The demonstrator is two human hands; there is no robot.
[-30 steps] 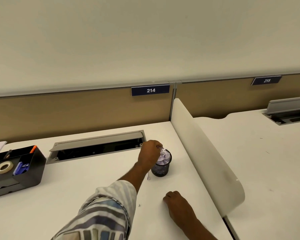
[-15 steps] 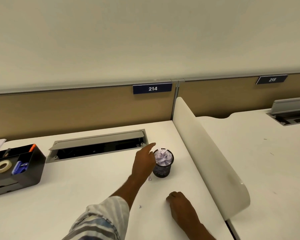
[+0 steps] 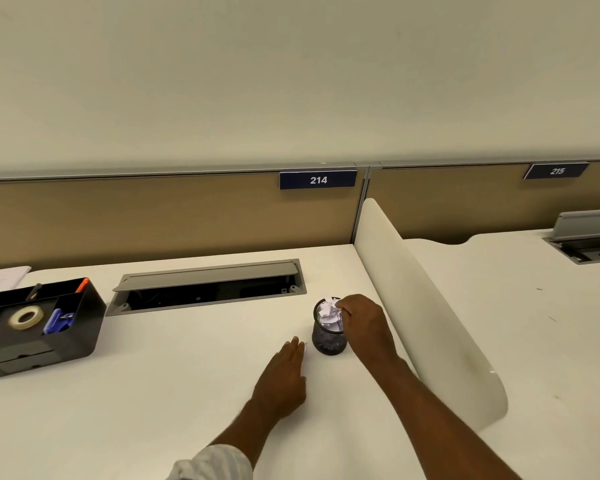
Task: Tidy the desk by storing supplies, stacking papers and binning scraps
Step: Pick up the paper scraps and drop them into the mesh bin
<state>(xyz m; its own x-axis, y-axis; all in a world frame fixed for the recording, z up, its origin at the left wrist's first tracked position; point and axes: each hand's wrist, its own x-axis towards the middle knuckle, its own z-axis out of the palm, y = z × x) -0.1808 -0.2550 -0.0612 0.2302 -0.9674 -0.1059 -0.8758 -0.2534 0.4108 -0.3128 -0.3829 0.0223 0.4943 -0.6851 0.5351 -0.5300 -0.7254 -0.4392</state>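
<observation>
White desk surface [image 3: 174,382] fills the near half of the view, and both hands are out over it. Right hand [image 3: 364,323] sits at the rim of the small dark mesh cup [image 3: 328,341], fingers curled and bunched together over the crumpled paper scraps [image 3: 329,315] that fill the cup to its top; whether the fingertips actually pinch a scrap, I cannot tell, as the hand covers them. The cup stands upright, near the right side of the desk, just left of the curved white divider [image 3: 430,306].

Left hand [image 3: 284,372] lies flat and low on the desk just left of the cup, fingers straight and pressed together, tips pointing away. A tiny pale scrap [image 3: 306,348] shows at those fingertips, right beside the cup's base; touching or not is too small to tell. A striped sleeve [image 3: 212,464] shows at the near edge.

Over on the far left sits the black organiser tray [image 3: 84,336], with a roll of tape [image 3: 26,317], a blue item [image 3: 57,322] and an orange-tipped pen [image 3: 82,284] in its compartments. Papers [image 3: 2,277] lie behind it. An open grey cable hatch [image 3: 207,287] runs along the far side of the desk, under the tan partition with the sign reading 214 [image 3: 318,180].
</observation>
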